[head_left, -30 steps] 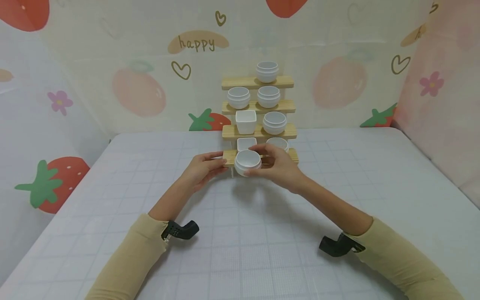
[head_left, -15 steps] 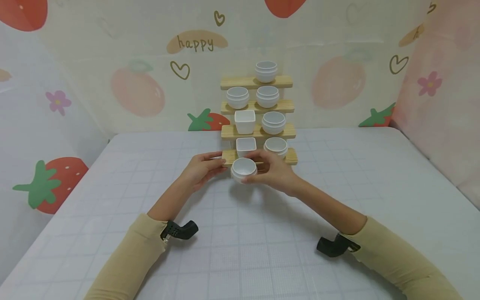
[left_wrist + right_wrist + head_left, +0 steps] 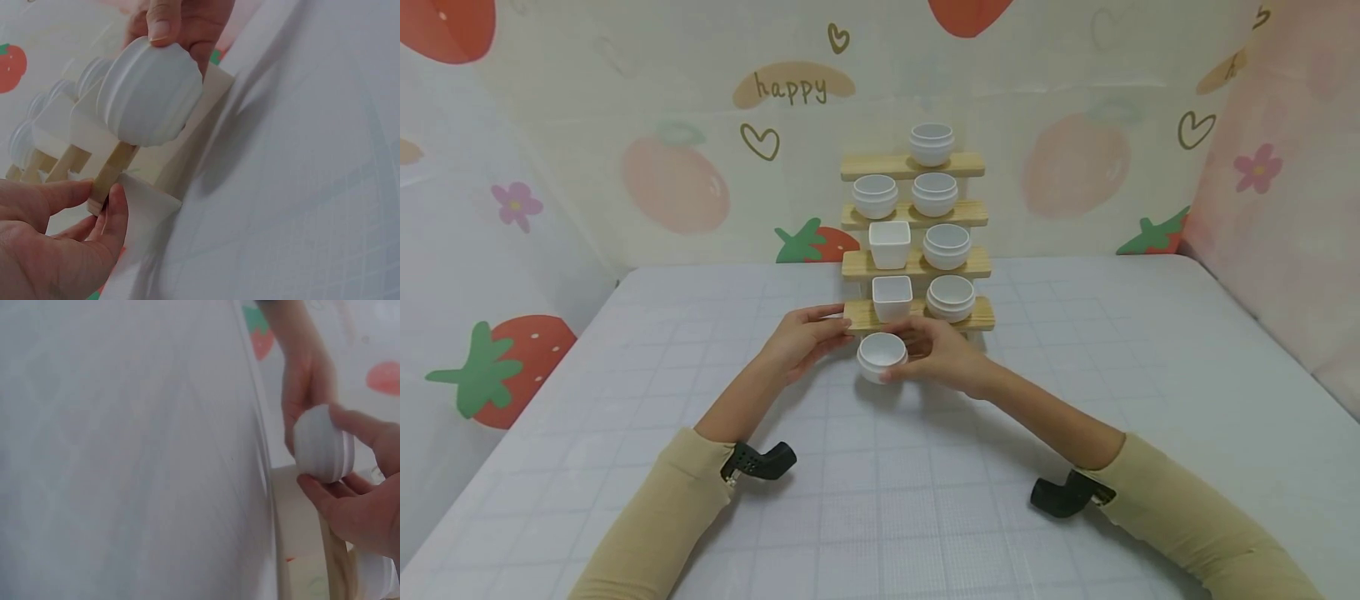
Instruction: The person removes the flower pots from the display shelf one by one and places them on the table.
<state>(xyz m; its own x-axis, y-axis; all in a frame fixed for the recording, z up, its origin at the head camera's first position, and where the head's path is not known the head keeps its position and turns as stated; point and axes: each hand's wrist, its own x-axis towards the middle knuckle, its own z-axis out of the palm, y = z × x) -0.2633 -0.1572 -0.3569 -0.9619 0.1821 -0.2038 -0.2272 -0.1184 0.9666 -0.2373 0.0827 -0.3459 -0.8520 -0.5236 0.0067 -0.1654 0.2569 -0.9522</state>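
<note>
A small round white bowl [image 3: 882, 357] is pinched between thumb and fingers of my right hand [image 3: 946, 360], in front of the lowest step of a tiered wooden stand [image 3: 861, 315]. In the left wrist view the bowl [image 3: 153, 94] is raised off the table, with its ribbed side and underside showing. My left hand [image 3: 807, 340] grips the left end of the lowest wooden step [image 3: 109, 175], thumb above and fingers below. On that step stand a square white bowl [image 3: 892, 300] at left and a round white bowl [image 3: 951, 297] at right.
Higher steps carry a square bowl [image 3: 890, 244] and several round bowls, one [image 3: 932, 144] alone on top. The stand is on a white gridded table [image 3: 880, 483], close to a printed backdrop [image 3: 685, 100]. Black wrist cameras [image 3: 763, 460] stick out from both sleeves.
My right hand has moved the round bowl down and slightly left, from over the lowest step to in front of it. The bowls on that step show more fully. My left hand keeps its grip.
</note>
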